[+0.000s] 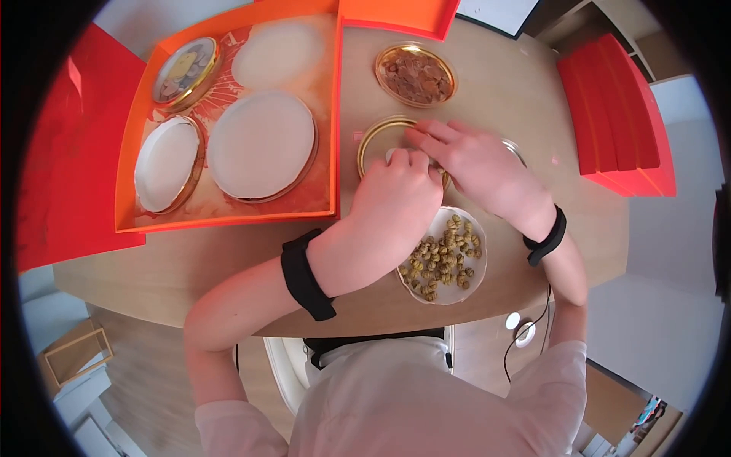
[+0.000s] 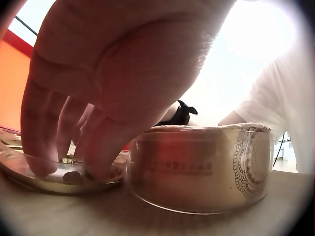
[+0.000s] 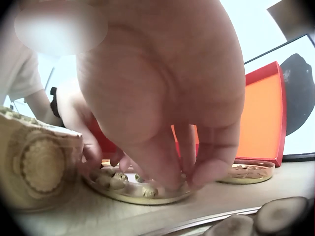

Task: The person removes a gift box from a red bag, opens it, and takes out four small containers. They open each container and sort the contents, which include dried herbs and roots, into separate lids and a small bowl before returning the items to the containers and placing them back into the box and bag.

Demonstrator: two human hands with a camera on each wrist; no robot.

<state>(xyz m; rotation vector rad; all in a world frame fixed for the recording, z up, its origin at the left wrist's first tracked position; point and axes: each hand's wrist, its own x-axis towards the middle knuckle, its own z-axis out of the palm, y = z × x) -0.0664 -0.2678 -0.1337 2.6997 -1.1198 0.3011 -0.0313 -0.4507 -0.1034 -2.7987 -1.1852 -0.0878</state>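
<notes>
In the head view, a shallow gold-rimmed clear dish (image 1: pixel 371 142) lies under both hands, holding a few small ridged brown-green dried balls (image 3: pixel 150 191). My left hand (image 1: pixel 400 186) reaches down into it, and in the left wrist view its spread fingertips stand around a small dark piece (image 2: pixel 72 177). My right hand (image 1: pixel 487 167) comes in from the other side, fingers pointing down at the dish's near rim in the right wrist view. Close to my body stands a round clear tub (image 1: pixel 481 276) with a whitish rim, full of the same dried balls (image 1: pixel 445 259).
Beyond the dish sits another gold-rimmed dish (image 1: pixel 452 75) of reddish-brown flakes. An orange-lined box (image 1: pixel 333 152) on the left holds several round containers (image 1: pixel 263 145). Red boxes (image 1: pixel 609 107) stand at the right. Round dark-centred slices (image 3: pixel 280 216) lie near my right hand.
</notes>
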